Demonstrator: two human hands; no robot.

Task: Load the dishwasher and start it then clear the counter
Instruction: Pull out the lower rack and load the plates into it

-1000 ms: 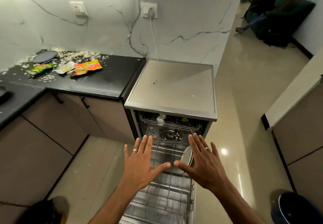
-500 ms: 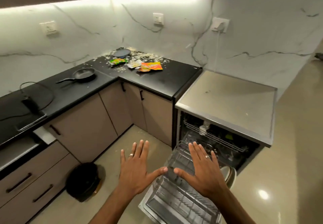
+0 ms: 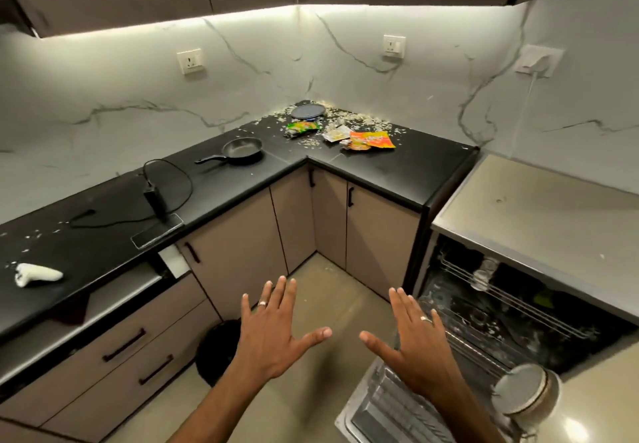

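Both my left hand (image 3: 273,335) and right hand (image 3: 420,345) hover flat-fingered and empty, while the black round frying pan (image 3: 242,149) sits on the black counter (image 3: 397,173) at eleven o'clock, handle pointing to nine, nearer my left

No legible text on anything

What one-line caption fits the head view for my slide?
Both hands, left hand and right hand, spread empty before the open dishwasher; frying pan and wrappers remain on the counter.
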